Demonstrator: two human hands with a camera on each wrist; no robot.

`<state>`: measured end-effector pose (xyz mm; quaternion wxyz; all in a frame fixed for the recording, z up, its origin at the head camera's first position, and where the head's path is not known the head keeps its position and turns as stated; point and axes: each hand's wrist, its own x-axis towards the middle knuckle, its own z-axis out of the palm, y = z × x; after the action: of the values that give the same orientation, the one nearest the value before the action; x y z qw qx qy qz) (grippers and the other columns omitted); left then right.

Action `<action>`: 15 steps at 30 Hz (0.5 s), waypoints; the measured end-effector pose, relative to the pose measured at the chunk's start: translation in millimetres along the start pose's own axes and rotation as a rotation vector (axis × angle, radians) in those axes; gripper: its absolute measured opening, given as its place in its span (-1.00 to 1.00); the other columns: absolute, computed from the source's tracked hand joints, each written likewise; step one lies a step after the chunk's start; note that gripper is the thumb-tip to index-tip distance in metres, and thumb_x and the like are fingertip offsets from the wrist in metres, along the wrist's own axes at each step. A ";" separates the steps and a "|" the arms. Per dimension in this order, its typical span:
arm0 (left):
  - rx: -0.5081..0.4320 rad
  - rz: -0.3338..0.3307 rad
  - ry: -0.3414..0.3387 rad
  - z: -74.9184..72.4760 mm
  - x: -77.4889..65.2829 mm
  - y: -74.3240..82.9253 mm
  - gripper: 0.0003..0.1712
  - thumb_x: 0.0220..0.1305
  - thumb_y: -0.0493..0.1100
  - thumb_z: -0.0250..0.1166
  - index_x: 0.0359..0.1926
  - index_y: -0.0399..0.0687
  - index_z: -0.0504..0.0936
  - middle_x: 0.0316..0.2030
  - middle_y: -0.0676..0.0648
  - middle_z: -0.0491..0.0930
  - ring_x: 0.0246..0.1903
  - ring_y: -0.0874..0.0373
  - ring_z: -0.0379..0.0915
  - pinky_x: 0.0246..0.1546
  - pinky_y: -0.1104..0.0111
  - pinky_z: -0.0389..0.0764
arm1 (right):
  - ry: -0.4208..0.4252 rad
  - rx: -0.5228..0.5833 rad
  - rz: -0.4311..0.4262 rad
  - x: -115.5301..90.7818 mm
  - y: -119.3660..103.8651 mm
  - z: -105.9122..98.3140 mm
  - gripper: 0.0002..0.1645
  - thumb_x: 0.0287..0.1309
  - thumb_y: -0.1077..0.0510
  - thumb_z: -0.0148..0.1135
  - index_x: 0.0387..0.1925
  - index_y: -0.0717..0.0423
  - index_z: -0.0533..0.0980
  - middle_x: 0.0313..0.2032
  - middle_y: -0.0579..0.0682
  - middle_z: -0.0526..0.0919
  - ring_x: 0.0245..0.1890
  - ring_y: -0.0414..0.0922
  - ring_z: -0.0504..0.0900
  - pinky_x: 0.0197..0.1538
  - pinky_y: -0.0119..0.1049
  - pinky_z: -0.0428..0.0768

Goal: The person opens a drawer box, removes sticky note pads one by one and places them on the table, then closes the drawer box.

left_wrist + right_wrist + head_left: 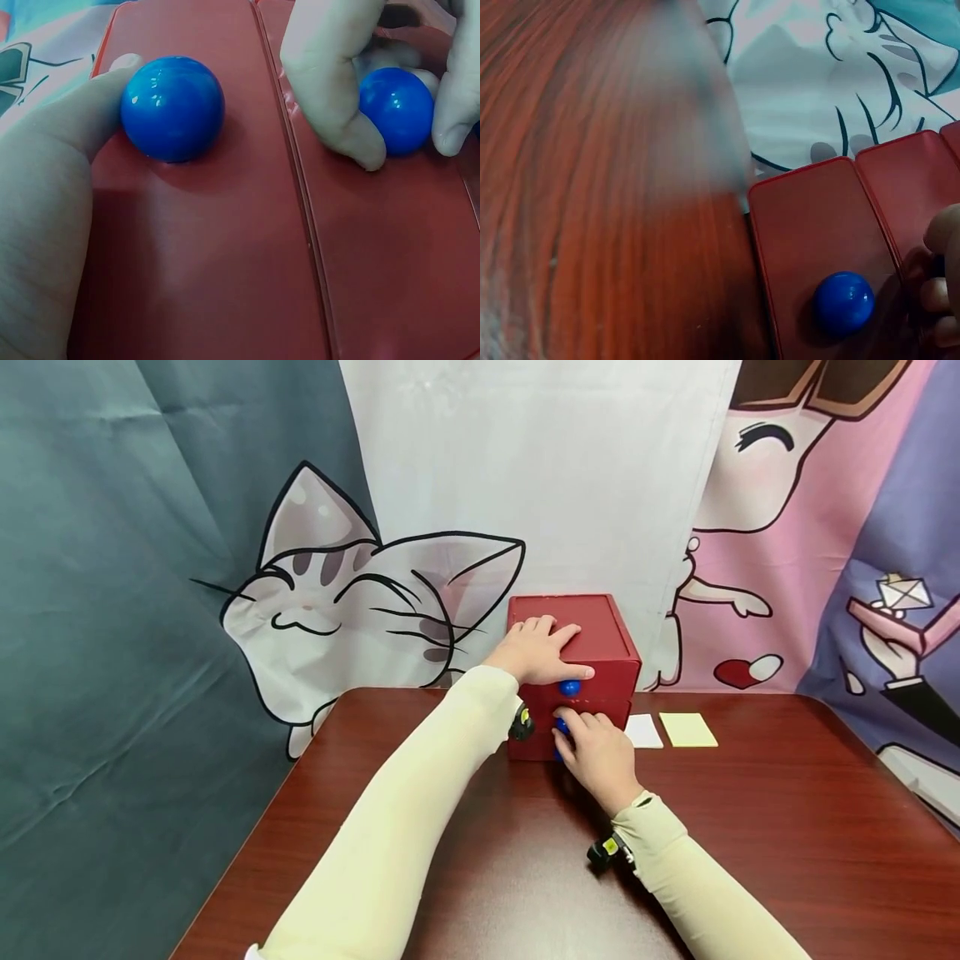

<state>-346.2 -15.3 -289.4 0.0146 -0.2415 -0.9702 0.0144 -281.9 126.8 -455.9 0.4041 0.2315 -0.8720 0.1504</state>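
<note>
A red box of drawers (585,627) with round blue knobs stands toward the back of the table. My left hand (534,652) rests on its top with fingers spread, the thumb lying just above the upper blue knob (172,109). Below it, my right hand (600,756) pinches the middle blue knob (396,112) between thumb and fingers. That drawer's front looks level with the others. In the right wrist view the lowest blue knob (844,304) stands free, and only some fingertips (935,295) of the right hand show at the edge.
Right of the box, a white paper square (642,732) and a pale yellow one (687,730) lie on the brown wooden table (787,827). A cloth backdrop (570,468) with cartoon drawings hangs close behind.
</note>
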 end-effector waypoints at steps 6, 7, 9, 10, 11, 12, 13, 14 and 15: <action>0.005 -0.007 0.004 2.2 -0.1 -2.3 0.02 0.24 0.61 -0.03 0.60 0.32 0.05 0.48 -0.09 0.12 0.46 -0.02 0.02 0.48 0.02 0.05 | 0.031 -0.047 -0.030 -0.5 -0.2 3.2 -0.68 0.20 0.07 0.29 -0.04 0.06 0.53 -0.42 0.05 0.73 -0.40 0.11 0.54 -0.27 0.02 0.52; 0.010 -0.009 0.004 2.0 -0.1 -2.6 0.02 0.25 0.61 -0.03 0.60 0.32 0.04 0.48 -0.08 0.12 0.45 -0.01 0.03 0.48 0.02 0.06 | 0.041 -0.047 -0.032 0.1 -0.1 3.7 -0.68 0.19 0.07 0.28 -0.05 0.08 0.53 -0.42 0.06 0.73 -0.39 0.11 0.52 -0.23 0.03 0.49; 0.008 -0.010 0.003 1.1 -0.3 -2.7 0.02 0.24 0.61 -0.03 0.60 0.32 0.05 0.48 -0.08 0.13 0.45 -0.01 0.03 0.48 0.02 0.06 | 0.069 -0.049 -0.040 1.4 0.2 4.6 -0.68 0.17 0.08 0.27 -0.07 0.12 0.52 -0.41 0.07 0.72 -0.35 0.13 0.50 -0.17 0.05 0.46; 0.011 -0.010 0.001 0.5 -0.1 -2.6 0.02 0.24 0.62 -0.04 0.60 0.33 0.04 0.47 -0.08 0.13 0.45 -0.01 0.03 0.48 0.02 0.06 | 0.081 -0.053 -0.045 2.0 0.1 4.7 -0.68 0.17 0.08 0.27 -0.08 0.14 0.52 -0.40 0.08 0.70 -0.33 0.14 0.48 -0.14 0.06 0.44; 0.011 -0.008 -0.001 0.0 -0.1 -2.4 0.03 0.24 0.62 -0.04 0.60 0.33 0.04 0.47 -0.08 0.13 0.45 -0.01 0.03 0.48 0.03 0.06 | 0.096 -0.057 -0.051 2.5 0.0 4.6 -0.69 0.16 0.10 0.27 -0.10 0.16 0.52 -0.40 0.10 0.67 -0.31 0.15 0.47 -0.12 0.06 0.43; 0.012 -0.007 -0.004 -0.5 -0.2 -2.2 0.03 0.24 0.62 -0.05 0.60 0.33 0.04 0.47 -0.08 0.13 0.45 -0.01 0.03 0.48 0.03 0.05 | 0.108 -0.062 -0.060 3.0 -0.3 4.5 -0.69 0.14 0.11 0.27 -0.11 0.18 0.53 -0.39 0.11 0.63 -0.29 0.16 0.47 -0.10 0.07 0.42; 0.014 -0.007 -0.007 -0.9 0.2 -2.0 0.03 0.24 0.63 -0.06 0.60 0.33 0.03 0.47 -0.08 0.13 0.45 -0.01 0.03 0.48 0.03 0.05 | 0.116 -0.068 -0.068 3.2 -0.8 4.2 -0.69 0.13 0.12 0.27 -0.12 0.19 0.53 -0.39 0.12 0.60 -0.26 0.17 0.47 -0.05 0.08 0.43; 0.011 -0.006 -0.006 -1.1 0.2 -1.7 0.03 0.24 0.63 -0.05 0.60 0.33 0.04 0.47 -0.08 0.13 0.45 -0.01 0.03 0.48 0.03 0.04 | 0.120 -0.076 -0.073 3.4 -1.3 3.9 -0.69 0.12 0.13 0.27 -0.12 0.20 0.53 -0.38 0.13 0.56 -0.24 0.18 0.47 0.01 0.10 0.42; 0.011 -0.006 -0.005 -1.1 0.5 -1.6 0.03 0.24 0.63 -0.05 0.59 0.33 0.04 0.47 -0.08 0.13 0.44 -0.01 0.04 0.48 0.04 0.05 | 0.114 -0.083 -0.077 3.4 -1.8 3.2 -0.69 0.13 0.13 0.27 -0.11 0.20 0.52 -0.36 0.13 0.54 -0.21 0.19 0.47 0.07 0.12 0.41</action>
<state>-347.3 -16.4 -288.2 0.0134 -0.2385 -0.9708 0.0202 -284.9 122.8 -455.2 0.4680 0.2388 -0.8435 0.1116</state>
